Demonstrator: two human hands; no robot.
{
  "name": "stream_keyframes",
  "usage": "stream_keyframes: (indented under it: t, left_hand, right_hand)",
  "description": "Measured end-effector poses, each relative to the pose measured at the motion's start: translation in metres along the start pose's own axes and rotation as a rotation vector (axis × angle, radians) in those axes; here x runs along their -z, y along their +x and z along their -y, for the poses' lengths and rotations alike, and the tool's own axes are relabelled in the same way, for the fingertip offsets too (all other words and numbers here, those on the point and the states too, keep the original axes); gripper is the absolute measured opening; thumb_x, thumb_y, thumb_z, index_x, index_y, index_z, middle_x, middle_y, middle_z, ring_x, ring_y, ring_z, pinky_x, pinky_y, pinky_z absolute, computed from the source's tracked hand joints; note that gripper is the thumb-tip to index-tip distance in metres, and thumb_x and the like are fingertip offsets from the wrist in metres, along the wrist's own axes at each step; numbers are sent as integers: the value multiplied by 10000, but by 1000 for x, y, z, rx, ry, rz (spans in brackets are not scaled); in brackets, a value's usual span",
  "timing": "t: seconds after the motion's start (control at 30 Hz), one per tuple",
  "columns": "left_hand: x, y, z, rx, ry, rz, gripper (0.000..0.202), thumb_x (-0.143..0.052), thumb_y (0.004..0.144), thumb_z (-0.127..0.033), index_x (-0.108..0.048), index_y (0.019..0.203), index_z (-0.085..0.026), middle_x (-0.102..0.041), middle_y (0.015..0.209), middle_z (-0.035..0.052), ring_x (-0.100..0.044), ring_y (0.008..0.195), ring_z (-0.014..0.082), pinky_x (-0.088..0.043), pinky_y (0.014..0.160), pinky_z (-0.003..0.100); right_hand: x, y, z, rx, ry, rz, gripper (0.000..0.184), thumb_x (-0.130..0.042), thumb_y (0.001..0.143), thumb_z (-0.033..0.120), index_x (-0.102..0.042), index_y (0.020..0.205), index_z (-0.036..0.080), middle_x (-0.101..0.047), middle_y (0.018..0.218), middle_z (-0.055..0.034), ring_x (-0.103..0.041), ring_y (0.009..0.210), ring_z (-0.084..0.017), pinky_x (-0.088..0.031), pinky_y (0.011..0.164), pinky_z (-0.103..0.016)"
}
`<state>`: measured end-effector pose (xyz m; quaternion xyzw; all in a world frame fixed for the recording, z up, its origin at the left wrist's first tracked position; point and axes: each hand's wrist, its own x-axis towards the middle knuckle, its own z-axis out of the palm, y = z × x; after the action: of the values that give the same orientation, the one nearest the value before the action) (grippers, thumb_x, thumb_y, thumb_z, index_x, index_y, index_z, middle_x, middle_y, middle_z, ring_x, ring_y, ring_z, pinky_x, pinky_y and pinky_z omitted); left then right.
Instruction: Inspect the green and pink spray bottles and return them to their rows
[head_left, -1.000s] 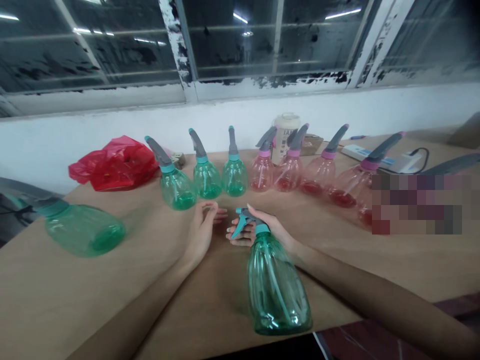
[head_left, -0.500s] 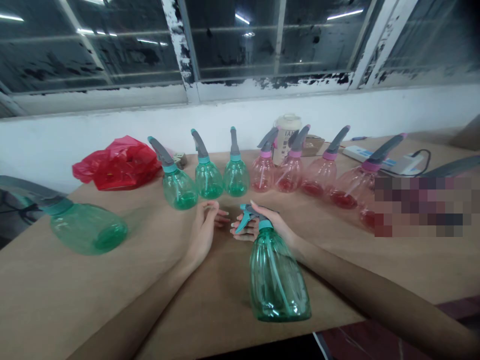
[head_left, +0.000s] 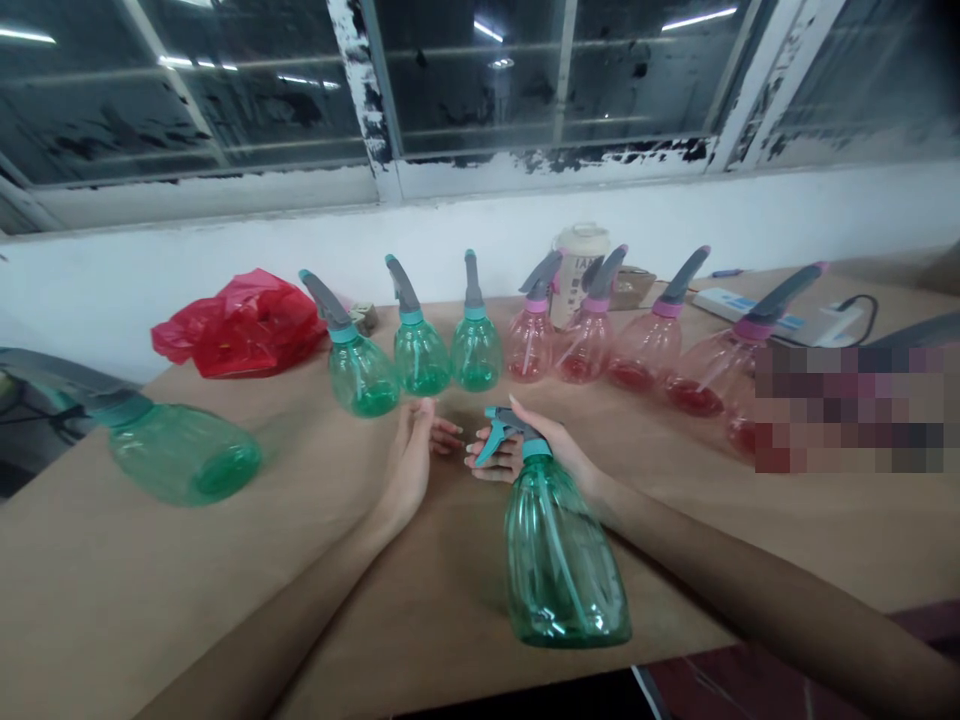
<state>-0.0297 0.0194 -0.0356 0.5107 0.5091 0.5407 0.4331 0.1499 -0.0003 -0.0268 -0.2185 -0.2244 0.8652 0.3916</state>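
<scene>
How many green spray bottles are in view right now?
5. The near bottle, its neck in the right hand; three back-row bottles at the row's left end; the far-left bottle. The pixelated patch on the right may hide more.

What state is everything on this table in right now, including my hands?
Near green spray bottle: spray head on, gripped at the neck.
Right hand: closed round that neck.
Left hand: open, holding nothing.
Left green bottle: head on, set apart.
Far green bottles: upright, heads on.
Pink bottles: upright, heads on.
Red bag: crumpled.
</scene>
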Motion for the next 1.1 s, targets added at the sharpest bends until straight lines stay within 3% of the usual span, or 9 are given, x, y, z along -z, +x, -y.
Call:
stream_keyframes:
  t: [0.13,0.23,0.4,0.53,0.77,1.1]
  left_hand:
    - [-2,-1,-1,-7,-10,3,511,-442,826,-650,-488,997,-171,-656,672,10,-636,550,159,-461,524,257]
    - [-1,-2,0,-18,-9,8,525,-431,829,-655,-488,1007,-164,-652,664,8,-630,543,153,-452,520,250]
    - [0,-3,0,-19,10,41,513,-428,841,-647,-520,1001,-168,-638,660,6,-615,531,149,-411,477,238]
    - [1,-4,-1,-17,20,44,512,-422,850,-643,-529,1008,-168,-630,657,7,-618,542,154,-411,484,246]
    - [1,-4,1,-32,81,56,493,-388,880,-621,-566,990,-175,-639,686,17,-634,589,161,-431,504,249]
    - [2,-4,3,-49,126,52,485,-379,884,-618,-583,979,-189,-633,701,20,-635,611,177,-451,537,274]
  right_hand:
    - [1,-3,-2,85,-38,-91,234,-662,776,361,-634,802,130,-657,666,-27,-656,638,-174,-543,637,-320]
    - [2,-5,-1,104,-87,-129,221,-686,755,360,-617,738,150,-637,628,-6,-626,568,-142,-518,568,-272]
    - [1,-4,3,25,-52,-67,342,-557,841,460,-629,805,128,-682,737,-82,-677,740,-190,-533,767,-341]
    - [2,-2,5,11,-12,-37,394,-501,862,506,-622,872,131,-690,761,-95,-685,819,-224,-516,840,-415]
    - [6,-1,6,-1,1,15,430,-450,886,512,-630,909,121,-702,827,-113,-677,883,-229,-505,872,-430]
    - [2,-3,6,-4,-3,-4,412,-494,867,508,-637,887,123,-691,846,-103,-672,819,-198,-512,824,-372]
